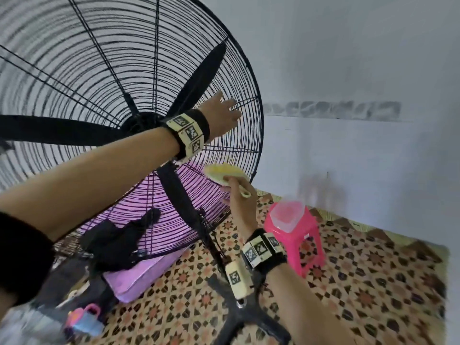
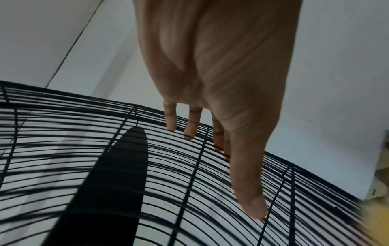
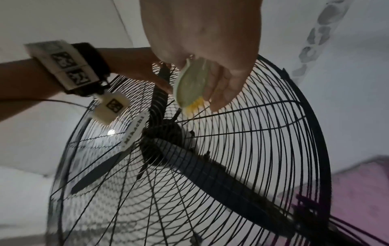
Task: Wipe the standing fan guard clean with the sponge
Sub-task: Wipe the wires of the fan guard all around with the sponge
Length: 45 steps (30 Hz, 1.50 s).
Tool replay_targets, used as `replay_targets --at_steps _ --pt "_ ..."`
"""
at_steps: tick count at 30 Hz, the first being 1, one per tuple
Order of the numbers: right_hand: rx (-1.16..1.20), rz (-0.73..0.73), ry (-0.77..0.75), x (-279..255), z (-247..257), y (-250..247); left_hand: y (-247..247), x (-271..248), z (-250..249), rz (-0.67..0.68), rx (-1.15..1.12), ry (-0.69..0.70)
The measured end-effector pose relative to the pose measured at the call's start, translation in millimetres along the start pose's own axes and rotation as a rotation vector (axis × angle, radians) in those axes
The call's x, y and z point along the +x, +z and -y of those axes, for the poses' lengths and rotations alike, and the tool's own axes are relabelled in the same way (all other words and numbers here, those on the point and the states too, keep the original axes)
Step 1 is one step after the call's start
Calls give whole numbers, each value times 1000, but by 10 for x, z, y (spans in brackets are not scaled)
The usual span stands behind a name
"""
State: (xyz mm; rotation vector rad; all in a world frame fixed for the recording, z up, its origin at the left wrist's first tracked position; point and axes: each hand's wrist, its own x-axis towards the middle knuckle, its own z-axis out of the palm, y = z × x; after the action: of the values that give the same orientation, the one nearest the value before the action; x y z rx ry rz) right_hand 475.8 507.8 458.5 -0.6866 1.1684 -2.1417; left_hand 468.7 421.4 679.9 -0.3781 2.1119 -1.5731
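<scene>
Left hand point(image 1: 221, 113), fingers straight, is laid flat on big black wire fan guard point(image 1: 74, 70) near its right rim. Yellow sponge point(image 1: 225, 171) w/ pale backing is pinched by right hand point(image 1: 239, 195) against guard's lower right. "Mikachi" badge point(image 3: 134, 131) is seen in right-wrist view only.

Fan guard point(image 1: 74, 70) left side cut off, wires blurred.
</scene>
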Motion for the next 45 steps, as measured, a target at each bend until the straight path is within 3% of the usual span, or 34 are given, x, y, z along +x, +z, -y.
replay_targets --at_steps 3,6,8,10,14,20,25,31,36,38,42,45 --pt "-60 38 22 47 177 -48 -18 -23 -5 -30 -14 -3" --pt "73 -84 -22 234 411 -47 -21 -71 2 -55 -5 12" --pt "40 -110 -85 209 391 -27 5 -104 10 -75 4 29" --pt "-72 -67 -116 19 230 -43 29 -140 27 -100 25 46" --pt "-221 42 -34 -301 177 -35 44 -227 62 -113 4 49" --pt "-145 -124 -241 -88 426 -42 -10 -286 19 -130 -4 24" --pt "-288 -23 -112 -263 200 -167 -33 -295 8 -95 -34 -25" --pt "-114 -131 -165 -23 301 -161 -36 -239 -31 -112 8 -7" --pt "-254 81 18 -363 146 -169 29 -229 -5 -142 27 3" --pt "-197 32 36 -263 243 -185 42 -244 17 -157 19 15" --pt "-34 -143 -92 65 393 -221 39 -237 17 -168 8 36" --pt "-161 -78 -69 -147 184 -212 17 -216 -13 -159 -8 17"
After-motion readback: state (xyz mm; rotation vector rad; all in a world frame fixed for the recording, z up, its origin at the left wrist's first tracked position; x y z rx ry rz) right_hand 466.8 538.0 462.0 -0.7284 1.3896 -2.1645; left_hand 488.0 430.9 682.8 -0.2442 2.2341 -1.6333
